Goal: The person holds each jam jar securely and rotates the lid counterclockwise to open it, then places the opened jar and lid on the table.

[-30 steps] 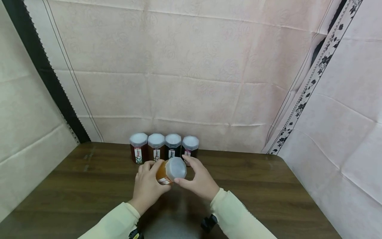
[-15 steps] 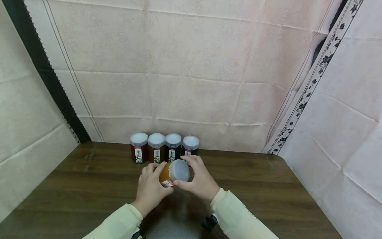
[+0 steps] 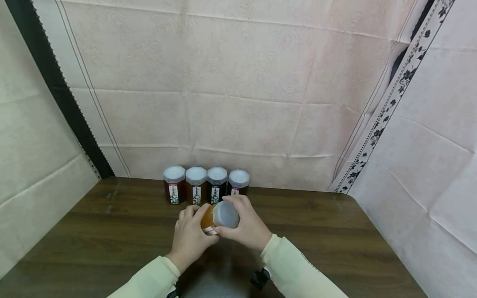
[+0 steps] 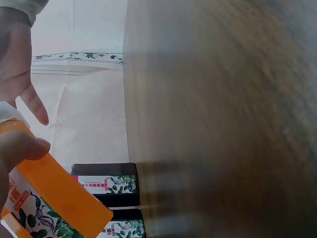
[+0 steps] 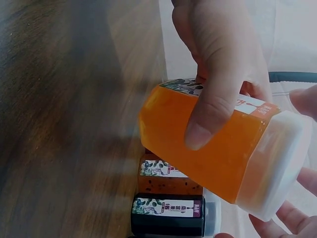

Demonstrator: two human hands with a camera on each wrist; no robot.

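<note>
A faceted plastic jar (image 3: 207, 220) with orange contents and a frosted white lid (image 3: 226, 214) is held tilted above the table, its lid toward the right. My left hand (image 3: 189, 236) grips the jar body; in the right wrist view its thumb (image 5: 208, 116) lies across an orange side. Around the lid, my right hand (image 3: 249, 227) has its thumb on the near side and its fingers on the far side. A printed label (image 4: 42, 213) with leaves shows on the jar in the left wrist view. The left hand's other fingers are largely hidden behind the jar.
Several similar jars (image 3: 174, 191) with white lids and darker contents stand upright in a row at the table's back. The brown wood-look table (image 3: 316, 240) meets a pale cloth backdrop (image 3: 238, 103) behind, with cloth at both sides too.
The left hand has carried the orange jar slightly right and nearer to me. The right hand's thumb and fingers have come further round the lid. The back row stays put.
</note>
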